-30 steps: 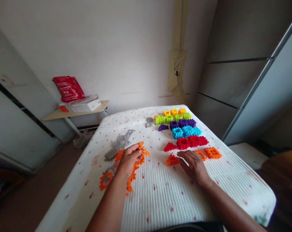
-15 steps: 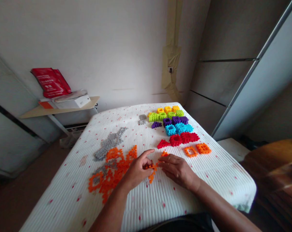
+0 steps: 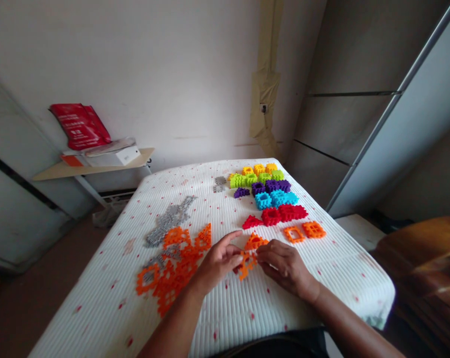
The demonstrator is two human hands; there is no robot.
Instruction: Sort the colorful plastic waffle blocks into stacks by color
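Note:
An orange interlocking toy piece (image 3: 247,263) with notched edges is held between both hands above the white cover. My left hand (image 3: 221,258) pinches its left side with thumb and fingers, the index finger stretched out above. My right hand (image 3: 282,266) grips its right edge, and the fingers hide that part. Just beyond, an orange triangular piece (image 3: 255,241) lies on the cover. Left of my left hand spreads a loose pile of orange pieces (image 3: 182,263), some of them partly behind my forearm.
Grey pieces (image 3: 167,221) lie beyond the orange pile. On the right are rows of red (image 3: 271,216), blue (image 3: 263,200), purple (image 3: 258,188), green (image 3: 236,180) and yellow (image 3: 259,169) pieces. An orange square frame (image 3: 294,234) lies nearer. A side table (image 3: 53,172) stands far left.
Both hands have shifted slightly right with the orange piece, which now shows more of its face. The triangular piece beyond is less covered by my right hand.

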